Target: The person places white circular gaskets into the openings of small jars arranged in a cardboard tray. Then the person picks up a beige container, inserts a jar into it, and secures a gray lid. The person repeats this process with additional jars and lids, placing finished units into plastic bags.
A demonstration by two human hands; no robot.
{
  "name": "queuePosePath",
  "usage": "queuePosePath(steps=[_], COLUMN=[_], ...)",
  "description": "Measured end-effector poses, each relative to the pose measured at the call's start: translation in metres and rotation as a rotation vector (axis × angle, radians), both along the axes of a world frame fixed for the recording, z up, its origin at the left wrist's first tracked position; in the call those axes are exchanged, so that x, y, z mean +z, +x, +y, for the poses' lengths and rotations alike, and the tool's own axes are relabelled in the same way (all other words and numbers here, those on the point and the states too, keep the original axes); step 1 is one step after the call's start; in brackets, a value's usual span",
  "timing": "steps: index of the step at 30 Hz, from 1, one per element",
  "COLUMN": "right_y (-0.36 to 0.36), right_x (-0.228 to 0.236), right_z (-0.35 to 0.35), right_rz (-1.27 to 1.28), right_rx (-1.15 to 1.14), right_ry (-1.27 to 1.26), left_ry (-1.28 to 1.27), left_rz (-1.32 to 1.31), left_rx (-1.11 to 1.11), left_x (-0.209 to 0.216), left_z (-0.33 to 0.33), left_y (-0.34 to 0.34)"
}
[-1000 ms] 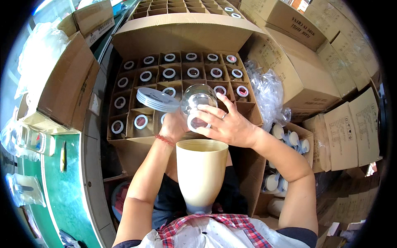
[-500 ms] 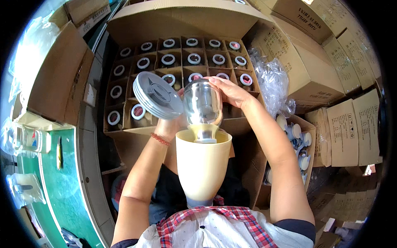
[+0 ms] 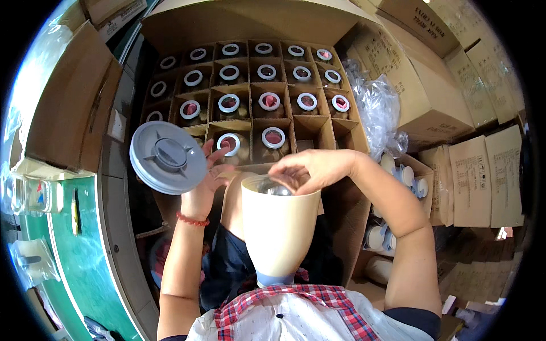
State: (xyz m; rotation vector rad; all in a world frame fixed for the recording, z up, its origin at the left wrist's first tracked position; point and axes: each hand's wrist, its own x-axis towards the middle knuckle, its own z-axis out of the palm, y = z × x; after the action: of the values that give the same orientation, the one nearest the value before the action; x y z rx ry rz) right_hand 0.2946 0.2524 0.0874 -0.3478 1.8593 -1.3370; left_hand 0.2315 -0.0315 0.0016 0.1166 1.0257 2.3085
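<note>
One spread left hand (image 3: 205, 184) holds a ridged grey disc (image 3: 169, 154) over the carton (image 3: 250, 23)'s near-left corner; half-curled right hand (image 3: 313, 170) tops a cream flask (image 3: 280, 233), grip on glass liner (image 3: 277, 190) unclear.

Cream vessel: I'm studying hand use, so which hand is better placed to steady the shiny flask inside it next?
Probably the right hand: its fingers are at the cream vessel's mouth, by the shiny flask. The left hand holds the grey disc, away to the left.
</note>
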Motion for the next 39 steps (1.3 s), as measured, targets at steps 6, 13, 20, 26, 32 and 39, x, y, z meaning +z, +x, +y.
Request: queuePosePath(steps=[6, 13, 20, 26, 32, 39], right_y=[-0.010, -0.020, -0.020, 0.009, 0.062, 0.082], right_x=[0.007, 0.026, 0.025, 0.013, -0.041, -0.053], right_z=[-0.013, -0.040, -0.028, 0.008, -0.009, -0.008], right_rz=[0.118, 0.294, 0.305, 0.344, 0.325, 0.438], right_rx=[0.218, 0.433, 0.268, -0.681, -0.755, -0.745], right_ry=[0.020, 0.412, 0.430, -0.234, -0.710, -0.742], left_ry=[-0.117, -0.127, -0.250, -0.336, -0.126, -0.009], left_rz=[0.089, -0.024, 0.205, 0.467, 0.574, 0.529], left_rx=[0.191, 0.363, 0.365, 0.105, -0.201, -0.158], left_x=[-0.006, 0.012, 0.032, 0.041, 0.021, 0.028], left_z=[-0.024, -0.028, -0.004, 0.017, 0.037, 0.042], left_y=[0.002, -0.004, 0.007, 0.021, 0.028, 0.043])
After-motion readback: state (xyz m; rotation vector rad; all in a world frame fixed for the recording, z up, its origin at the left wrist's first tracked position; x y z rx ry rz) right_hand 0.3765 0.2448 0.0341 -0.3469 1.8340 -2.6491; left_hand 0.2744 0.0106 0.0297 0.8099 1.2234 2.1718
